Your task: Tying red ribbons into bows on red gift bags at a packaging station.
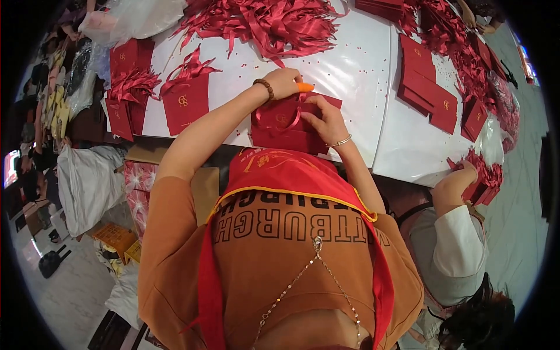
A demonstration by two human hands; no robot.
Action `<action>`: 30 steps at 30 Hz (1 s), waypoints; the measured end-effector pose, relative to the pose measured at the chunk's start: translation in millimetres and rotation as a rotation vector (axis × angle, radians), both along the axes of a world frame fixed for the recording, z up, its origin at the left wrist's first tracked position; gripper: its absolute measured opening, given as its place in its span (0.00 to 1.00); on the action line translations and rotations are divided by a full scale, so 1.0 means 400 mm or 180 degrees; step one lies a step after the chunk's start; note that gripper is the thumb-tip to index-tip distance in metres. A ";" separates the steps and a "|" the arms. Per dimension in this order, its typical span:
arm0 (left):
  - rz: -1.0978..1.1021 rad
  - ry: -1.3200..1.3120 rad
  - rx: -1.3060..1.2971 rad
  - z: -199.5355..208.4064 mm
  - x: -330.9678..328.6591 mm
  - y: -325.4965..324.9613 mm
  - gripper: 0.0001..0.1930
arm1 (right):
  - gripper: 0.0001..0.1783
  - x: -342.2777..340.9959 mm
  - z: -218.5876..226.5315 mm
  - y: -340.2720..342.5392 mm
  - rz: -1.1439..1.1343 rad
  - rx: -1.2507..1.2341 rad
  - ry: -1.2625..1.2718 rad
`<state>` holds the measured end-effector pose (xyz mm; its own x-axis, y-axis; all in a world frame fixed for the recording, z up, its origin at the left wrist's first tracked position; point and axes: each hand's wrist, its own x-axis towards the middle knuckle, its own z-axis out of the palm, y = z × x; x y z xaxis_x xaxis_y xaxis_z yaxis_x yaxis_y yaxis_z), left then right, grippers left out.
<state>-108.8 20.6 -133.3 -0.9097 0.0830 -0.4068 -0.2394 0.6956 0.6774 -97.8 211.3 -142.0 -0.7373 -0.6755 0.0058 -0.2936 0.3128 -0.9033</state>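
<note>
In front of me at the table edge lie flat red paper bags with a gold emblem, overlapping in a small stack. A narrow red ribbon loops over the top one. My left hand, with a beaded bracelet and an orange cover on one fingertip, is closed on the ribbon at the bag's upper edge. Lower and to the right, my right hand pinches the ribbon between thumb and forefinger, close to the bag's face. Where the ribbon passes under my fingers is hidden.
A heap of loose red ribbons lies beyond my hands. Ribboned bags lie at left, and bag stacks at right. Small red dots are scattered over the white table. A co-worker's arm reaches in at right.
</note>
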 end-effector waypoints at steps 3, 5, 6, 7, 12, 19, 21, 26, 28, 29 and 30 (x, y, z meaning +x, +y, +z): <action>-0.0168 0.0200 -0.0039 -0.017 -0.004 0.001 0.11 | 0.19 0.007 0.003 0.001 -0.0051 0.0041 0.0028; 0.0062 0.0540 0.0224 -0.036 -0.022 -0.012 0.11 | 0.20 0.002 0.002 0.002 0.0060 -0.0041 -0.0048; 0.0287 0.0874 0.0493 -0.042 -0.039 -0.026 0.11 | 0.21 -0.001 0.002 0.003 0.0168 -0.0115 -0.0131; 0.0782 0.0912 0.0747 -0.030 -0.073 -0.057 0.11 | 0.21 -0.002 0.012 0.006 0.0157 -0.0117 -0.0128; 0.1743 0.0132 0.1956 0.047 -0.073 -0.104 0.16 | 0.19 -0.013 0.041 0.019 0.0237 0.0115 -0.0469; 0.2236 -0.0206 0.4309 0.100 0.103 -0.116 0.21 | 0.23 -0.037 0.032 -0.005 -0.0557 -0.1535 -0.1715; 0.1500 0.0143 0.3510 0.121 0.142 -0.074 0.20 | 0.25 -0.042 0.018 -0.016 -0.0748 -0.1178 -0.0854; 0.0747 0.1364 0.1143 0.226 0.164 0.016 0.15 | 0.35 0.019 0.107 -0.035 -0.0630 -0.1648 -0.1329; -0.0036 0.1621 0.1082 0.227 0.157 0.062 0.14 | 0.37 0.023 0.144 -0.037 -0.0711 -0.2260 -0.2734; -0.0456 0.1541 0.1115 0.217 0.152 0.077 0.14 | 0.36 0.011 0.133 -0.033 -0.0784 -0.2334 -0.3134; -0.0260 0.1425 0.1399 0.195 0.145 0.083 0.14 | 0.35 -0.001 0.130 -0.025 -0.0758 -0.2393 -0.3100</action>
